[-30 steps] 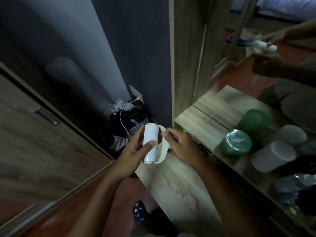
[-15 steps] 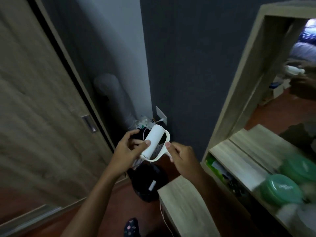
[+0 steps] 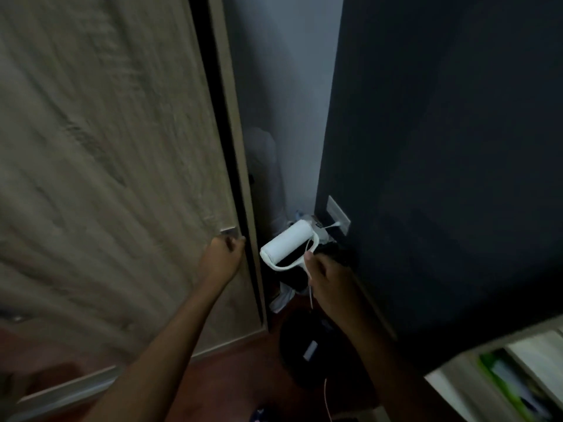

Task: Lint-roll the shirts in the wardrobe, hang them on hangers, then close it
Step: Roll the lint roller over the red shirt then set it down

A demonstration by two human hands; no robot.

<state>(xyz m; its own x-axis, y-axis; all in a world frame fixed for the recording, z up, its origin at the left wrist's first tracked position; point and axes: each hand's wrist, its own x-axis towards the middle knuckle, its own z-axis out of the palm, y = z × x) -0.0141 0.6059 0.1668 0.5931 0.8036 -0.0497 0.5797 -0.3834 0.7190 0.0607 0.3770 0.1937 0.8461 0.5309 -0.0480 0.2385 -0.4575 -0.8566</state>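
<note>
While the wardrobe door [image 3: 115, 166] is shut, no shirt and no hanger can be seen in the head view, the only view given. At the door's right edge a small metal pull [image 3: 229, 230] is set, and the left hand [image 3: 224, 254] is placed just below it, the fingers curled together against the door edge; whether the pull is really gripped cannot be told, because the picture is blurred. To the right of the door, near but apart from it, the lint roller [image 3: 289, 242] is held up by the right hand [image 3: 327, 274], whose fingers are clamped on the white handle loop.

The step in hand is judged to be the opening of the door. The pull should be caught firmly and the door drawn along its line, and the roller should be kept away from the gap.

One door, one pull, one roller and two hands are counted.
</note>
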